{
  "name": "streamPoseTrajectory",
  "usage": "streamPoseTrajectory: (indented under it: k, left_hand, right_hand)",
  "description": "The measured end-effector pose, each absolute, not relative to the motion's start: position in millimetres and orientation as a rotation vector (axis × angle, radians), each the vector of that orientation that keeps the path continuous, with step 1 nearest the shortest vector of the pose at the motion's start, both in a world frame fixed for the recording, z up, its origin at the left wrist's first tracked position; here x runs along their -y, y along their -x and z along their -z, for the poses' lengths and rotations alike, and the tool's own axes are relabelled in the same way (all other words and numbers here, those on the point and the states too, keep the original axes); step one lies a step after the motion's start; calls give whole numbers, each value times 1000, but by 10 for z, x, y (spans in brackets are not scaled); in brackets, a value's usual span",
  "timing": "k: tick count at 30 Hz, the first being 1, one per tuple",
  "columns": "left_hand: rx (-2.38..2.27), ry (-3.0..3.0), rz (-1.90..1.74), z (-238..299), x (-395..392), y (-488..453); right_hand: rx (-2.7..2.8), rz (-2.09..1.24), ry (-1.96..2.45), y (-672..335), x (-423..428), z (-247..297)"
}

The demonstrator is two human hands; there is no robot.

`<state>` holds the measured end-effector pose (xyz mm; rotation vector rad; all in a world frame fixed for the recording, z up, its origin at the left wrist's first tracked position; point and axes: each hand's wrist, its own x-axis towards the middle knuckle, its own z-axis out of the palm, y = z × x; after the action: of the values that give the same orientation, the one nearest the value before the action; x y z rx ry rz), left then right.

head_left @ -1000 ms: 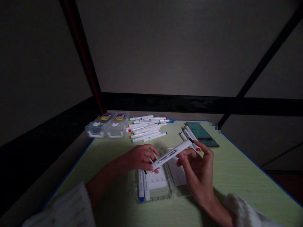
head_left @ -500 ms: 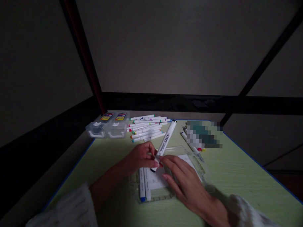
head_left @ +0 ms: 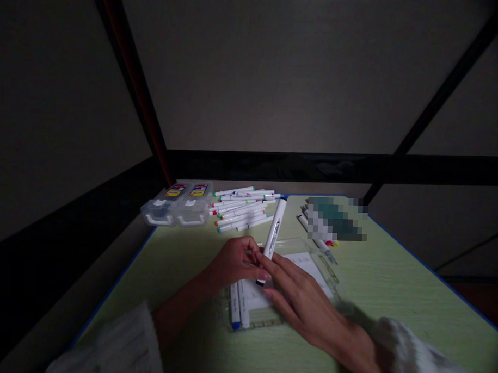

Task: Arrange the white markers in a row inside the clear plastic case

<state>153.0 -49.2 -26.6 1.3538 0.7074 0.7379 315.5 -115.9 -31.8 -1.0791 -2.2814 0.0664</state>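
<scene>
A thick white marker (head_left: 275,231) with black ends stands tilted between my hands. Thumb and fingers of my left hand (head_left: 233,262) pinch it near its lower end. My right hand (head_left: 306,294) has its fingertips pressed on the same lower part, palm down, so both hands hold it. Below them lies an open clear plastic case (head_left: 260,324) with a white sheet (head_left: 307,262) inside. Along the case's left side rest a marker with a blue end (head_left: 234,308) and one with a pale end (head_left: 243,306); my left hand hides their far ends.
Two clear handled cases (head_left: 193,206) with bright labels stand at the table's far left. Several loose white markers (head_left: 244,211) with coloured ends are piled beside them. More pens (head_left: 316,235) lie at the right, next to a pixelated patch. Blue edging (head_left: 418,255) borders the pale green table.
The marker has turned slightly more upright and its top has shifted a little left. My right fingers have slid further round its lower part.
</scene>
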Motion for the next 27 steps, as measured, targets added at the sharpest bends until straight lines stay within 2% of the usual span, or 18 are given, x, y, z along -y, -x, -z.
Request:
streamPoseTrajectory:
  k: [15,22,27]
  left_hand:
    - [-740,-1428,-761,275,485,-1544]
    - [-1159,-1863,-899,295,363,-1442]
    - [-1266,-2182,-903,428,298,-1354]
  right_hand:
    - [2140,-240,1098,-3234,1098,293]
    - [2181,-128,1264,-3359,1010,268]
    - [2199,-41,1384,-3474,919,267]
